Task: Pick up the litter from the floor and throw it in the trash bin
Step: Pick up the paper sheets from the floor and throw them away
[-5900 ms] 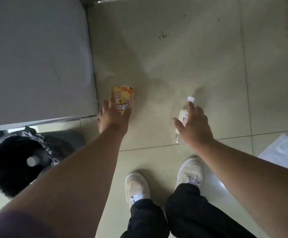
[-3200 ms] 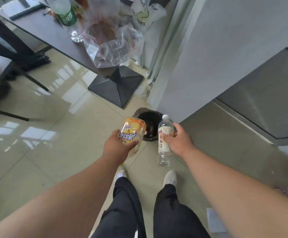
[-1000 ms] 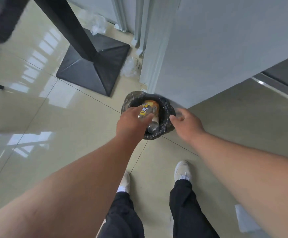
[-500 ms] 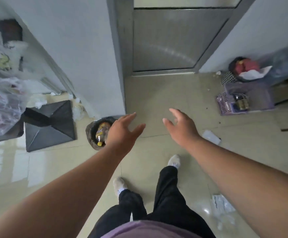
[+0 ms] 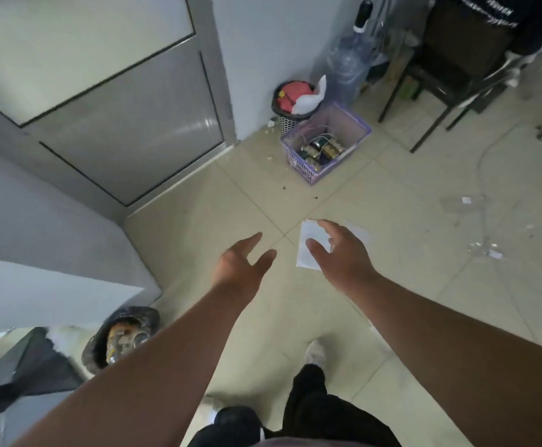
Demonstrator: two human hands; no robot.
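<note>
On the tile floor (image 5: 392, 285) lies white paper (image 5: 308, 243), so next both empty hands, left hand (image 5: 242, 269) and right hand (image 5: 340, 256) with fingers spread, should grab it for the trash bin (image 5: 147, 317).

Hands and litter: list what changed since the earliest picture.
Both hands, left hand and right hand, let go of the snack bag and bottle, now in the black-lined trash bin. Now empty, they reach toward the white paper, unmoved on the floor.

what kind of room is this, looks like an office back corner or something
Probably a workplace break or utility corner, not a home: a tiled floor, a metal-framed door, a big water-cooler jug against the wall, and a black chair.
</note>
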